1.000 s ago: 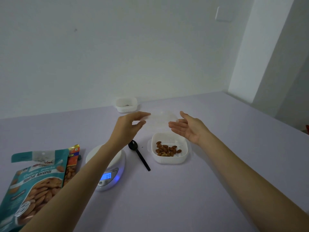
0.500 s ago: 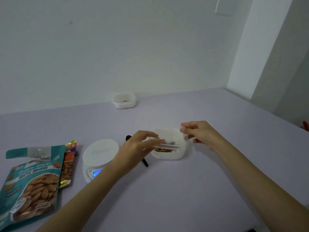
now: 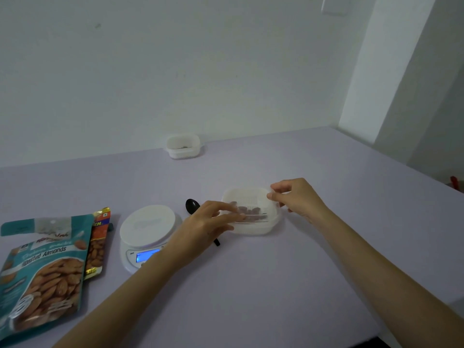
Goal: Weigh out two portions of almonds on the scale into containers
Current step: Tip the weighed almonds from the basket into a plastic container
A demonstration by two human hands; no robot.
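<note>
Beside the scale [image 3: 148, 227], my left hand [image 3: 203, 227] and right hand [image 3: 296, 197] pinch the lid [image 3: 251, 199] over the filled container [image 3: 253, 228]; closing step, so next I should press it flat.

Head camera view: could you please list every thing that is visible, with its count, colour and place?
table: 1, pale lilac, under everything.
scale: 1, white, blue display lit, left of centre, platform bare.
near container: 1, white, right of the scale, brown almonds inside.
clear lid: 1, translucent, over the near container.
far container: 1, white, by the wall; contents unclear.
spoon: 1, black, between scale and near container, partly behind a hand.
teal bag: 1, left edge, lying flat.
orange bag: 1, tucked behind the teal bag.
left hand: 1, holds the lid's left edge.
right hand: 1, pinches the lid's right corner.
</note>
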